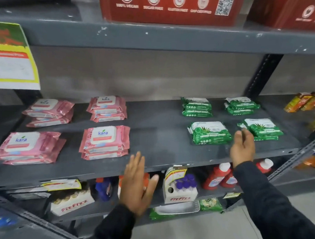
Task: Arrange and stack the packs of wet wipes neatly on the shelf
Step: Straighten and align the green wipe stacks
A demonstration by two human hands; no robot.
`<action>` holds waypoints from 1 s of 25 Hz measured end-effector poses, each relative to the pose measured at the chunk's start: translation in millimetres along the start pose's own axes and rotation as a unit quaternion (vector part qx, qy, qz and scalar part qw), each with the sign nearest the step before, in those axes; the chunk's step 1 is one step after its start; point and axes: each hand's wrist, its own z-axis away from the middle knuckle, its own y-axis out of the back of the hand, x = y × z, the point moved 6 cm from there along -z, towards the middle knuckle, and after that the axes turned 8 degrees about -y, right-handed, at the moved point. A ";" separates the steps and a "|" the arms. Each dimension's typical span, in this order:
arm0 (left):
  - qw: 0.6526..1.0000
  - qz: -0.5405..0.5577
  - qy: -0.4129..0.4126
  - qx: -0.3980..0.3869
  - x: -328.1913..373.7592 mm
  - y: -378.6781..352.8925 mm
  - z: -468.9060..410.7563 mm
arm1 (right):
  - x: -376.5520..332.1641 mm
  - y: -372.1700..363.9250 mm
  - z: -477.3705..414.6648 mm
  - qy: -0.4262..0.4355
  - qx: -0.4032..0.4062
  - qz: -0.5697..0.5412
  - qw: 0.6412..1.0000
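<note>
Pink wet-wipe packs lie in several short stacks on the left half of the grey shelf [157,135]: one at the front left [28,147], one at the front middle [105,142], one at the back left [48,112], one at the back middle [107,108]. Green packs form several stacks on the right half: front [209,132], front right [262,128], back [196,106], back right [241,106]. My left hand [137,186] hovers open and flat before the shelf's front edge. My right hand [243,147] is open, fingers between the two front green stacks, holding nothing.
Below are white boxes [71,203], red bottles [221,177], a blue bottle [104,188] and green packs [210,204]. Red cartons [168,7] stand on the shelf above. A yellow price sign [13,57] hangs at the left. Orange packets [304,102] fill the neighbouring shelf at the right.
</note>
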 end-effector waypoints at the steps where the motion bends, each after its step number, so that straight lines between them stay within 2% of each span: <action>1: 0.997 0.079 0.020 -0.003 17.3 -11.5 -19.1 | 0.1 2.8 -12.9 -0.022 -0.015 0.000 1.000; 4: 0.948 0.283 0.137 -0.046 51.5 -54.2 -78.2 | 1.1 -2.7 -35.5 -0.109 -0.093 -0.054 0.988; 6: 0.927 0.326 0.180 -0.051 71.6 -72.8 -110.3 | 8.7 -11.1 -46.3 -0.143 -0.131 -0.079 0.978; 10: 0.905 0.353 0.232 -0.046 98.4 -112.5 -139.2 | 7.3 -26.0 -44.1 -0.149 -0.236 -0.063 0.958; 15: 0.886 0.359 0.293 0.026 83.6 -136.9 -141.2 | 14.6 -35.0 -43.7 -0.107 -0.274 -0.077 0.953; 16: 0.888 0.353 0.295 0.034 84.0 -136.5 -140.5 | 17.2 -34.1 -46.7 -0.089 -0.269 -0.051 0.958; 17: 0.891 0.344 0.291 0.044 85.7 -134.8 -139.2 | 14.9 -32.2 -49.3 -0.035 -0.262 0.014 0.964; 18: 0.903 0.321 0.278 0.059 88.2 -132.7 -137.4 | 6.1 -30.9 -51.1 0.060 -0.242 0.110 0.962; 19: 0.930 0.259 0.248 0.074 85.6 -126.9 -135.2 | -6.7 -34.3 -48.3 0.175 -0.228 0.198 0.937; 20: 0.962 0.154 0.212 0.071 83.2 -118.2 -131.6 | -19.5 -42.2 -40.4 0.283 -0.235 0.265 0.891; 21: 0.981 0.029 0.180 0.058 74.1 -111.1 -127.2 | -28.0 -52.7 -31.6 0.352 -0.262 0.316 0.841; 22: 0.983 -0.094 0.150 0.046 63.8 -103.9 -122.6 | -32.7 -63.0 -24.1 0.385 -0.289 0.355 0.801; 23: 0.975 -0.167 0.142 0.041 53.2 -97.3 -117.7 | -33.3 -72.4 -20.1 0.398 -0.303 0.389 0.773; 25: 0.961 -0.230 0.147 0.031 35.7 -88.4 -108.6 | -27.2 -84.9 -16.1 0.407 -0.296 0.443 0.742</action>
